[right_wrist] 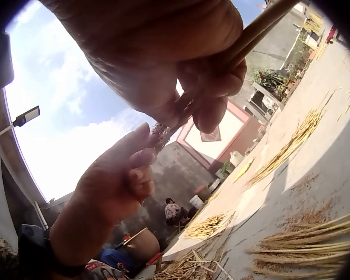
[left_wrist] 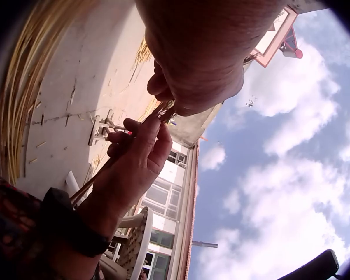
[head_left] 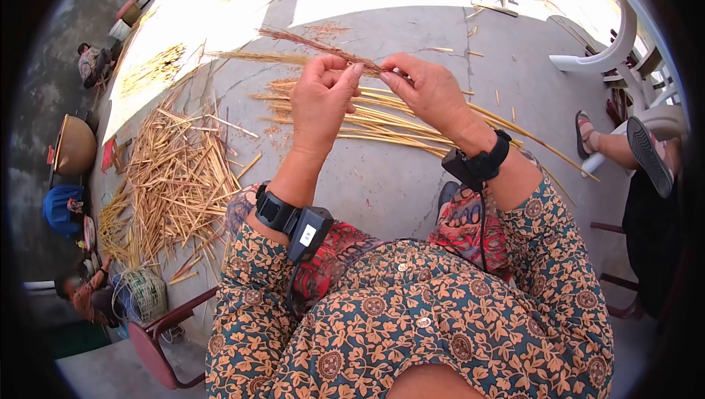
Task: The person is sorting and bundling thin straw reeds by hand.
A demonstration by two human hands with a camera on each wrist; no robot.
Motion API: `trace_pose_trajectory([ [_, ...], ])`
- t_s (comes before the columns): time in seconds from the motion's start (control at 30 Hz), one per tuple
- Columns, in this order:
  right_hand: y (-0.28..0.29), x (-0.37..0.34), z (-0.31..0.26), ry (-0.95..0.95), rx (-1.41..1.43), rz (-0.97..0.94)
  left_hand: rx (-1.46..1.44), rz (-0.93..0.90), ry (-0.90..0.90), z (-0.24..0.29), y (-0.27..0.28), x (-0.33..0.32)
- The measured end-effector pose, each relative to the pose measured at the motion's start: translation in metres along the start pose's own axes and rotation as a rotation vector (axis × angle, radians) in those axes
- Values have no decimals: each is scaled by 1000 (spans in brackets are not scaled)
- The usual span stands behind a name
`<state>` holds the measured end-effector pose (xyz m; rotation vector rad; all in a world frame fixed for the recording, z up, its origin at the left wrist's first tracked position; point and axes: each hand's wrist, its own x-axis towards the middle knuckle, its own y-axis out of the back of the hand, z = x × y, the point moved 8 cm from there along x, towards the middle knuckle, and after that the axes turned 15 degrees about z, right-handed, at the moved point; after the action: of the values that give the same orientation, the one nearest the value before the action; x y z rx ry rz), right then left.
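A reddish-brown sorghum seed head [head_left: 308, 41] is stretched between both hands in front of the chest. My left hand [head_left: 317, 105] pinches it between thumb and forefinger. Close to the right of it, my right hand [head_left: 435, 98] grips the same bunch at its base, fingers curled. The right wrist view shows pale stalks [right_wrist: 259, 32] running up out of the right hand. In the left wrist view the left hand [left_wrist: 192, 58] hides part of the bunch. Below the hands, long straw-coloured stalks [head_left: 404, 129] with brown heads lie on the concrete floor.
A heap of short cut stalks [head_left: 180, 175] lies at the left, with a green-white woven basket [head_left: 145, 296] and a dark red chair [head_left: 150, 355] nearer. At the right are a white plastic chair [head_left: 620, 39] and another person's sandalled foot [head_left: 650, 155].
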<state>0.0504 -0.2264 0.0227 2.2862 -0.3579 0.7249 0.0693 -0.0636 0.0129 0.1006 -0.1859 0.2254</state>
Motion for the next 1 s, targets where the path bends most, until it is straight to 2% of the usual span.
trace_pose_trajectory([
  [0.13,3,-2,-8,83,-55,55,-85,-16,119,-10,2,8],
  [0.6,4,-2,-6,91,-114,52,-91,-54,136,-12,-3,6],
  [0.7,5,-1,-6,97,-99,65,-20,-72,91,-14,-3,7],
  [0.9,5,1,-4,53,-82,38,540,84,-688,19,-1,-1],
  [1.0,1,-1,-4,46,-104,-5,720,154,-918,30,-4,-10],
])
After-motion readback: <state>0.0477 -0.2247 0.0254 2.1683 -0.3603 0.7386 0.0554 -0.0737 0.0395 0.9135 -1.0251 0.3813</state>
